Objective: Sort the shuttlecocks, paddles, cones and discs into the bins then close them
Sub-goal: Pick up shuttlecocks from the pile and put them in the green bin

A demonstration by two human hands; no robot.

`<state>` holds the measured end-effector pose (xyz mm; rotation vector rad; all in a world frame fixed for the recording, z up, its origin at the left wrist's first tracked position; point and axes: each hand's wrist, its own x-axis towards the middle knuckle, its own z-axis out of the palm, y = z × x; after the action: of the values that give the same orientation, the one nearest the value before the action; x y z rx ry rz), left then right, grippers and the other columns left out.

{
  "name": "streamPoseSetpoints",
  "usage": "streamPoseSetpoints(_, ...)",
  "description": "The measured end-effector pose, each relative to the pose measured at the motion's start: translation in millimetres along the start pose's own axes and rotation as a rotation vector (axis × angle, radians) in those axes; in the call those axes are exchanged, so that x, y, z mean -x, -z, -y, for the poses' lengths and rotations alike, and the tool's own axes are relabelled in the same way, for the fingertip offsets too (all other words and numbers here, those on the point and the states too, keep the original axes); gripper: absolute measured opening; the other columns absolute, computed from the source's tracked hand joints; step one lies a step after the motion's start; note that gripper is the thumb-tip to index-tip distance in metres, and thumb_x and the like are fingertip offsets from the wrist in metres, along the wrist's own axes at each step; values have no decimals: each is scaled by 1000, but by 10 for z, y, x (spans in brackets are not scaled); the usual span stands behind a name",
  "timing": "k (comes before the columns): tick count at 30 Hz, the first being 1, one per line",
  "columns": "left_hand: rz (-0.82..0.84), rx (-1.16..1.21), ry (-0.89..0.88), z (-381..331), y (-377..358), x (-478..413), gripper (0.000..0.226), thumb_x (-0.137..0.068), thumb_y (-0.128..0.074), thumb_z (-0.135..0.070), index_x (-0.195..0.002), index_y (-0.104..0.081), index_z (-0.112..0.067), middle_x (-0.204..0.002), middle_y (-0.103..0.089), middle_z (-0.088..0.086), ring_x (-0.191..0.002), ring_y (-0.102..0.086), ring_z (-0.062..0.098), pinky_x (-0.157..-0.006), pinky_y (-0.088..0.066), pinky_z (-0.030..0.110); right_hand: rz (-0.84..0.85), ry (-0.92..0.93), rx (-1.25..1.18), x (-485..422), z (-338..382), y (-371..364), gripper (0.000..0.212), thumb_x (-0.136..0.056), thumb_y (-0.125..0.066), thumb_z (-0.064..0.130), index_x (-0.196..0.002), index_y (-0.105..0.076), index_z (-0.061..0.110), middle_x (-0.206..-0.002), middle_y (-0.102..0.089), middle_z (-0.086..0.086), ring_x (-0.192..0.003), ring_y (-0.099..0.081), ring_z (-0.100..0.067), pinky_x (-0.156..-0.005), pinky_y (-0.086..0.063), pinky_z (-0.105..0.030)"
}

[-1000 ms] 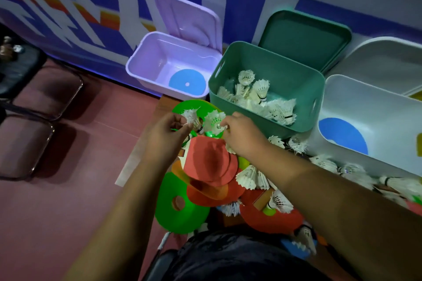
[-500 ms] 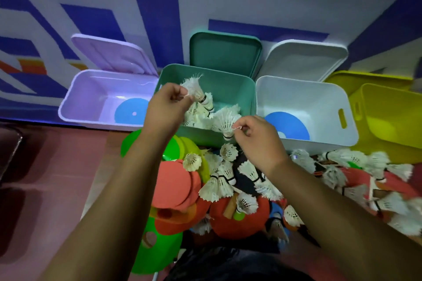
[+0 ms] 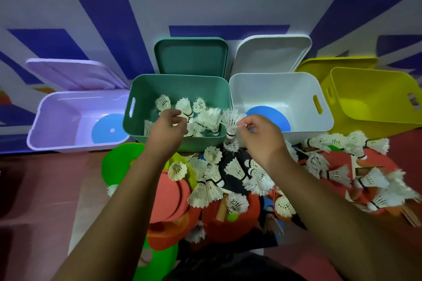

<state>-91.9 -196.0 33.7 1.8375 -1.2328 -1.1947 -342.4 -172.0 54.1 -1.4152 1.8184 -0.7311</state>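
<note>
Head: shuttlecock [image 3: 231, 121] in right hand [image 3: 259, 138]

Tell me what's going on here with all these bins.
A person is sorting sports gear into open bins. Their right hand pinches a shuttlecock by its feathers at the corner of the green bin, which already holds several. Their left hand hovers over that bin; whether it holds anything is unclear. Loose shuttlecocks lie piled in front with paddles and discs.

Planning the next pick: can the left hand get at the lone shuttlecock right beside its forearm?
Probably yes. That shuttlecock lies uncovered, and the left hand hovers over the green bin just beyond it; nothing stands between them.
</note>
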Motion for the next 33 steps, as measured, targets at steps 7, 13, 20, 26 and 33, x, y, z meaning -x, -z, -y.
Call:
streamPoseSetpoints(7, -142, 104, 39, 362, 450, 240, 33, -103, -64, -25, -134, -57, -17, -111, -72, 4, -92, -76, 23, -81, -62, 46, 102, 25, 37, -217, 156, -253, 24, -100, -60, 22, -120, -74, 27, -119, -68, 9, -101, -64, -6, -85, -49, -24)
streamPoseSetpoints(13, -240, 193, 123, 703, 763, 366, 26, -100, -68, -22, -125, -61, -20, -107, -74, 5, -84, -77, 21, -79, -63, 47, 181, -11, 127, -227, 247, -529, 23, -99, -58, 23, -113, -76, 26, -109, -72, 11, -100, -67, -11, -81, -49, -24)
streamPoseSetpoints(20, -292, 116, 196, 1031, 1005, 488, 14, -93, -68, -26, -107, -67, -28, -100, -78, 1, -77, -77, 15, -77, -63, 44, 372, 183, 171, 91, 532, -1038, 17, -101, -60, 28, -100, -76, 32, -92, -72, 19, -82, -69, -1, -73, -56, -23)
streamPoseSetpoints(26, -282, -269, 287, 1645, 1206, 617, 29, -81, -56, -46, -95, -73, -27, -84, -74, -3, -82, -71, 23, -78, -61, 43, 600, 282, 435, 271, 413, -1582, 18, -99, -58, 28, -92, -75, 27, -89, -71, 10, -75, -69, -16, -72, -61, -39)
streamPoseSetpoints(33, -141, -445, 372, 1832, 1166, 912, 26, -92, -63, -29, -108, -77, -15, -112, -65, 7, -76, -61, 20, -65, -46, 29, 666, 429, 818, 325, 214, -1832, 23, -96, -54, 15, -105, -75, 18, -165, -34, 4, -102, -69, -32, -75, -57, -40)
